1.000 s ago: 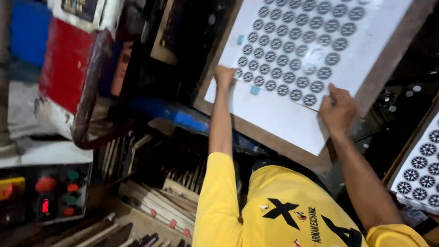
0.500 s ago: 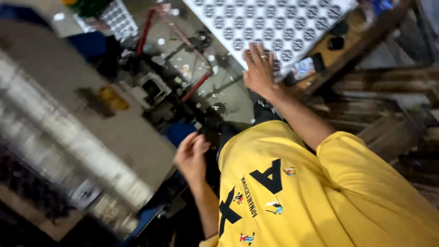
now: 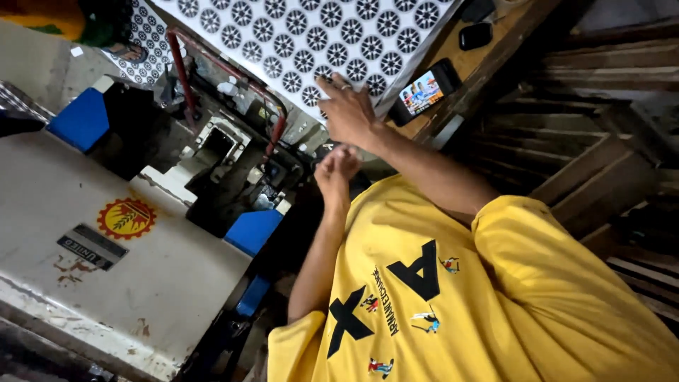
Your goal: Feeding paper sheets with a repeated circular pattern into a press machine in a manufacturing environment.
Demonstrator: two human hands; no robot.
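Observation:
A large white sheet (image 3: 311, 32) printed with rows of black round rosettes lies on a wooden board (image 3: 498, 53) at the top. My right hand (image 3: 350, 110) rests on its near edge, palm down, fingers spread, with a ring on one finger. My left hand (image 3: 336, 170) hovers just below the right wrist, off the sheet, fingers curled inward; whether anything is in it is hidden. My yellow shirt (image 3: 453, 297) fills the lower right.
A phone with a lit screen (image 3: 424, 92) lies on the board beside the sheet, with a small black object (image 3: 475, 34) further up. A cream machine housing (image 3: 106, 247) with blue parts (image 3: 251, 230) and a red bar (image 3: 272, 134) stands left. Wooden slats (image 3: 587, 141) stand right.
The view has swung round and come closer. My left hand left the sheet, dropped, then rose again to just below my right wrist. My right hand stayed on the sheet's edge.

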